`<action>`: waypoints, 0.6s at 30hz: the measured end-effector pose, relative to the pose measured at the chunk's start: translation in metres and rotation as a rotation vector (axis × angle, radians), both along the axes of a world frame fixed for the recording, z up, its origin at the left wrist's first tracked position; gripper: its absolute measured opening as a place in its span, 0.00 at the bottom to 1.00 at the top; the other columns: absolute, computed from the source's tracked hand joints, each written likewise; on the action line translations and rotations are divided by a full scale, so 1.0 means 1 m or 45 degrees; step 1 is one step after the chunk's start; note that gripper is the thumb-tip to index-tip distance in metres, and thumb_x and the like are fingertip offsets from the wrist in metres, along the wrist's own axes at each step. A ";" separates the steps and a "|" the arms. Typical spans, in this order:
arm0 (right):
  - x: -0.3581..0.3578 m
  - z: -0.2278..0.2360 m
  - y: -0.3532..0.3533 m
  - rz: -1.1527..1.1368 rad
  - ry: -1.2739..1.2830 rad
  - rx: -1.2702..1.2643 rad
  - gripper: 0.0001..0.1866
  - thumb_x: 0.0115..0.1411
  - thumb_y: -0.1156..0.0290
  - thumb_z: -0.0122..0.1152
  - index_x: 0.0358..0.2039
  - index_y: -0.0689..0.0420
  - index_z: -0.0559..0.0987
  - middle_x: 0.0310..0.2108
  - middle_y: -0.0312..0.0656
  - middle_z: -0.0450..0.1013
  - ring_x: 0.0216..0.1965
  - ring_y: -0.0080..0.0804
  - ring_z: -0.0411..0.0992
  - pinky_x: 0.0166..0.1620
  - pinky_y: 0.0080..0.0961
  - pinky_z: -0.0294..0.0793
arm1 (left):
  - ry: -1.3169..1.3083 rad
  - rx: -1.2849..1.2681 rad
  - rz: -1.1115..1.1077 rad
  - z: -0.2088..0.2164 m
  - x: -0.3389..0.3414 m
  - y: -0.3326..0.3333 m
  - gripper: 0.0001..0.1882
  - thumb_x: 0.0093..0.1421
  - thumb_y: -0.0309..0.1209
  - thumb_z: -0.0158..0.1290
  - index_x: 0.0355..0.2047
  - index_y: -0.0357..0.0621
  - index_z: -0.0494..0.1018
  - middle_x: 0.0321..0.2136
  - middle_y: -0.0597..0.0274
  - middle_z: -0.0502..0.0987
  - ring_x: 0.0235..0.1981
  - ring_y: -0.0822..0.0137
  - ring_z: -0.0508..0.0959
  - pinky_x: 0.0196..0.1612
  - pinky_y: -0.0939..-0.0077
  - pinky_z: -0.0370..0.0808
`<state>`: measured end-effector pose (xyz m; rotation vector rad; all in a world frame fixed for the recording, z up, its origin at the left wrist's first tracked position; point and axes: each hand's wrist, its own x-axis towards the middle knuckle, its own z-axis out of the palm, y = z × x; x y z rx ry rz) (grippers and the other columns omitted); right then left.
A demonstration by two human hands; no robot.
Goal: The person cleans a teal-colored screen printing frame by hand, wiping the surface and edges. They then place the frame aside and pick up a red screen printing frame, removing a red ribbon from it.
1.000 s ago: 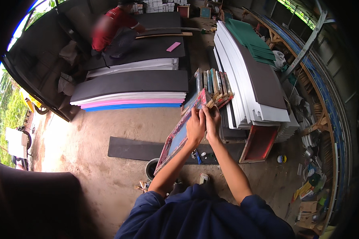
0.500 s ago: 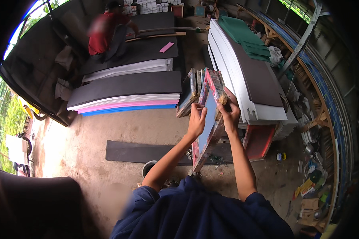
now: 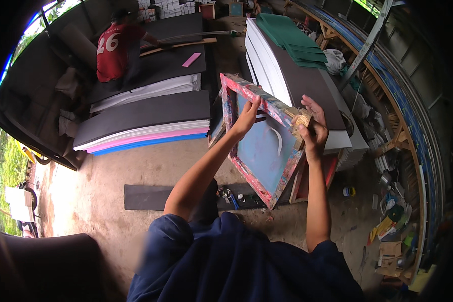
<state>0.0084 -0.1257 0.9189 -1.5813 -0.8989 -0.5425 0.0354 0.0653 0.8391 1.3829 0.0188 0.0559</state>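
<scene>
A paint-smeared wooden screen-printing frame [image 3: 264, 173] is held up in front of me. Its blue mesh faces me and bears a pale curved mark. My left hand [image 3: 246, 118] is closed over the upper rail, fingers reaching onto the inner side. At the frame's right corner, my right hand [image 3: 314, 132] grips beside a small wooden block [image 3: 301, 121], with the thumb on it and some fingers raised. Behind the held frame, part of another frame [image 3: 216, 135] shows at the left, and a red-edged one [image 3: 329, 171] at the right.
Stacks of black, white, pink and blue sheets [image 3: 146, 113] lie at the left, where a person in a red shirt [image 3: 117, 48] crouches. Tall white sheets [image 3: 267, 65] with green sheets [image 3: 292, 40] stand at the right. A black strip [image 3: 146, 197] with small items lies on the floor.
The frame has turned from nearly edge-on to show its mesh face to me. My left hand now grips its upper rail. My right hand has shifted slightly right with the corner.
</scene>
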 end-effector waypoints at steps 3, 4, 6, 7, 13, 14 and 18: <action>0.018 -0.003 -0.003 -0.088 -0.047 -0.096 0.20 0.50 0.59 0.52 0.23 0.67 0.77 0.51 0.48 0.61 0.52 0.37 0.60 0.55 0.34 0.55 | -0.091 -0.050 0.054 0.021 0.001 -0.001 0.29 0.61 0.51 0.39 0.47 0.34 0.61 0.44 0.58 0.66 0.48 0.69 0.64 0.52 0.76 0.58; 0.023 -0.004 -0.002 -0.091 -0.056 -0.067 0.18 0.49 0.61 0.53 0.24 0.67 0.77 0.50 0.48 0.62 0.51 0.37 0.61 0.54 0.34 0.57 | -0.107 -0.084 0.040 0.020 0.007 0.001 0.29 0.61 0.51 0.39 0.47 0.34 0.60 0.44 0.58 0.66 0.48 0.69 0.64 0.52 0.76 0.59; 0.037 -0.004 0.007 -0.103 -0.081 -0.007 0.13 0.48 0.66 0.57 0.24 0.66 0.78 0.48 0.48 0.64 0.49 0.37 0.63 0.53 0.34 0.59 | -0.092 -0.104 0.006 0.018 0.027 0.007 0.29 0.60 0.51 0.41 0.48 0.35 0.60 0.46 0.58 0.66 0.48 0.69 0.64 0.53 0.75 0.59; 0.045 -0.003 0.012 -0.134 -0.086 -0.016 0.12 0.48 0.68 0.57 0.24 0.66 0.77 0.48 0.47 0.64 0.48 0.36 0.63 0.53 0.34 0.60 | -0.088 -0.113 -0.014 0.017 0.039 0.012 0.29 0.60 0.51 0.41 0.48 0.35 0.60 0.46 0.57 0.65 0.49 0.69 0.65 0.53 0.75 0.59; 0.113 0.003 0.064 -0.250 -0.168 -0.119 0.08 0.44 0.74 0.60 0.23 0.67 0.77 0.46 0.48 0.65 0.47 0.37 0.65 0.52 0.33 0.61 | -0.133 -0.235 -0.241 0.018 0.132 0.062 0.26 0.60 0.45 0.45 0.49 0.38 0.58 0.42 0.59 0.67 0.45 0.70 0.69 0.48 0.75 0.67; 0.125 0.010 0.077 -0.281 -0.173 -0.152 0.08 0.45 0.75 0.59 0.24 0.67 0.77 0.46 0.48 0.65 0.48 0.37 0.64 0.52 0.33 0.61 | -0.201 -0.324 -0.292 0.020 0.153 0.073 0.26 0.59 0.45 0.46 0.48 0.37 0.58 0.40 0.57 0.67 0.42 0.69 0.71 0.43 0.75 0.71; 0.186 0.022 0.135 -0.451 -0.218 -0.216 0.10 0.45 0.76 0.56 0.28 0.70 0.76 0.46 0.50 0.65 0.47 0.40 0.66 0.50 0.34 0.64 | -0.233 -0.324 -0.375 0.040 0.235 0.119 0.35 0.54 0.47 0.53 0.52 0.34 0.54 0.44 0.53 0.66 0.44 0.67 0.70 0.46 0.72 0.71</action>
